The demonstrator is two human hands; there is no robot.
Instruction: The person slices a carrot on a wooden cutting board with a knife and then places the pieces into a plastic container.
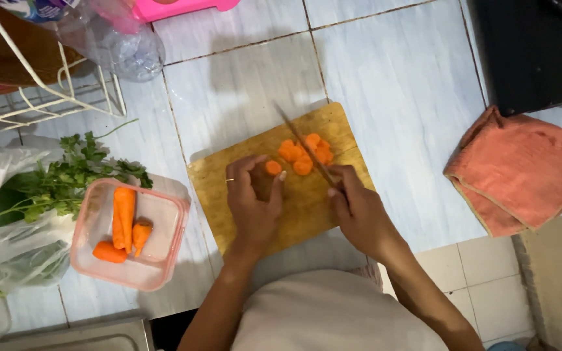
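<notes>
Fingers (255, 170) of the left hand (252, 201) curl over a carrot piece (273, 168) on the cutting board (209, 182). Right hand (359, 211) grips what looks like a knife (304, 146), its blade beside the carrot slices (307, 155) mid-board on the bench (391, 91).
</notes>
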